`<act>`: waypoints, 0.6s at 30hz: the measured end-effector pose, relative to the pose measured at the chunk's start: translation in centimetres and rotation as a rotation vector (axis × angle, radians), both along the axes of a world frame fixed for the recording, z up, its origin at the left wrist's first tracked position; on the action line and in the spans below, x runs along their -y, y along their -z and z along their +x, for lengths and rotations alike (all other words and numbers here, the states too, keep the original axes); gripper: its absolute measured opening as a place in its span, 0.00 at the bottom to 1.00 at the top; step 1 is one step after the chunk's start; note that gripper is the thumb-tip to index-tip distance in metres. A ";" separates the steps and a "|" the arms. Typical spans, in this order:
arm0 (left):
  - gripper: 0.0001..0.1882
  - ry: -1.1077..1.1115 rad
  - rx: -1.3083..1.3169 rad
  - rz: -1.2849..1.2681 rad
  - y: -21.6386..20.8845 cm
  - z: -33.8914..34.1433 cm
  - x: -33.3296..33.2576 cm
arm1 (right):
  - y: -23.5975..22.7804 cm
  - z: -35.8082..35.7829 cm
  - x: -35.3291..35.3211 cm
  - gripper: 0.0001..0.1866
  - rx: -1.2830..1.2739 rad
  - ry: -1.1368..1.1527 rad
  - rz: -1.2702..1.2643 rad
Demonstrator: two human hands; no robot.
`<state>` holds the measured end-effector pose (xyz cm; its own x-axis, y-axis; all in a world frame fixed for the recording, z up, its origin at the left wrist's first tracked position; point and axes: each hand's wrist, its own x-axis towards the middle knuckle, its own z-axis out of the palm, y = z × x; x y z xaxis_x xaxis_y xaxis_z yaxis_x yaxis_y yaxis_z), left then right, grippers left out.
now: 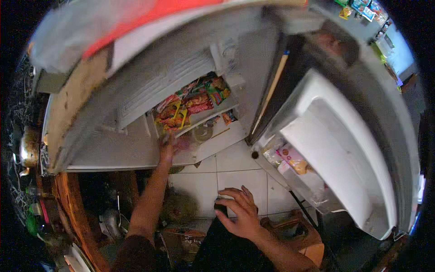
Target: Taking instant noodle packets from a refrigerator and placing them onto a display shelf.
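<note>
Bending its fingers over a small dark thing (220,208), the right hand (241,211) is low down, just in front of the person's dark clothes (224,245). Its thumb and fingers are apart, with the dark thing showing between them (I cannot tell if the hand grips it). To the right of this hand is a brown thing like a box (290,229), and past the hand are pale floor tiles (242,174).

Farther off, the left hand (166,144) reaches to the near edge of the open white fridge (108,152). That hand is blurry, so I cannot tell if its fingers are together or clamped on something. A pinkish smudge (182,143) is just beside it.

The bright snack packets (197,104) lie in a heap inside the fridge, just past the left hand. A round, see-through thing (204,131) is near them, lower down. On the right, the big white door (349,149) stands open, with a pink packet (290,155) in its shelf. A long stick (272,86) leans between the fridge and the door. Way off, more shiny packs (362,9) show at the top right.
</note>
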<state>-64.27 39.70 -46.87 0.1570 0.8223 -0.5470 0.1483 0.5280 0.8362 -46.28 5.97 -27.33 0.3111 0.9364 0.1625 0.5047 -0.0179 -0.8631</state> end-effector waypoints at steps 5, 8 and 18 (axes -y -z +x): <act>0.48 0.088 -0.033 0.124 3.1 0.6 -5.3 | 10.1 -1.4 -4.1 0.18 -0.143 -0.047 -0.060; 0.47 0.102 0.013 0.176 3.5 2.1 -6.8 | 13.0 -1.3 -6.1 0.17 -0.231 -0.003 -0.031; 0.40 -0.039 0.144 0.663 6.8 1.0 -12.4 | 14.5 -1.9 -7.4 0.18 -0.194 -0.082 -0.082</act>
